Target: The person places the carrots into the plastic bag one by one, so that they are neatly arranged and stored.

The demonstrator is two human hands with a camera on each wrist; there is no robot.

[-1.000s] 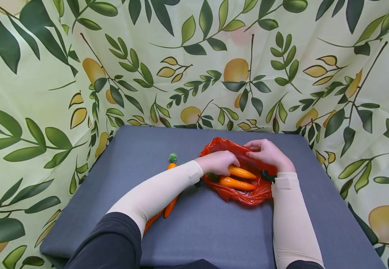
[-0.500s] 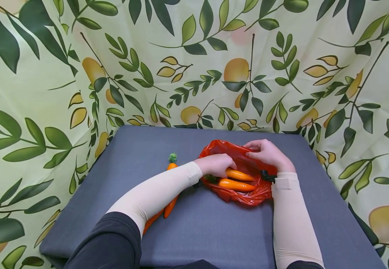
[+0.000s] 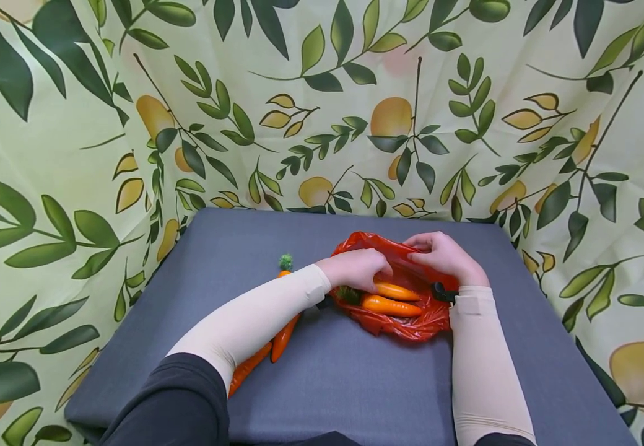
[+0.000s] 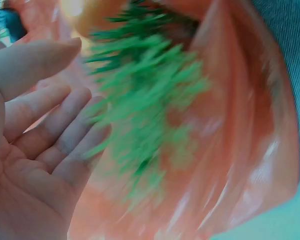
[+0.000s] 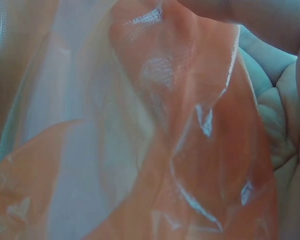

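Note:
A red plastic bag (image 3: 380, 323) lies with its mouth open on the grey table. Two orange carrots (image 3: 391, 306) show inside it, side by side. My left hand (image 3: 357, 269) is over the bag's left part, above the carrots. In the left wrist view its fingers are loosely extended beside a carrot's green leafy top (image 4: 145, 100), with nothing held. At the bag's far right rim, my right hand (image 3: 449, 255) holds the plastic between thumb and fingers. The right wrist view shows the bag's edge (image 5: 215, 135) running into that hand.
Left of the bag, two more carrots (image 3: 284, 339) lie on the grey table (image 3: 344, 384), partly covered by my left forearm. A leaf-printed cloth (image 3: 322, 111) hangs behind the table and on both sides.
My left hand has drawn back slightly to the left and loosened from the upper carrot in the bag, which shifted a little left. The right hand stays at the rim.

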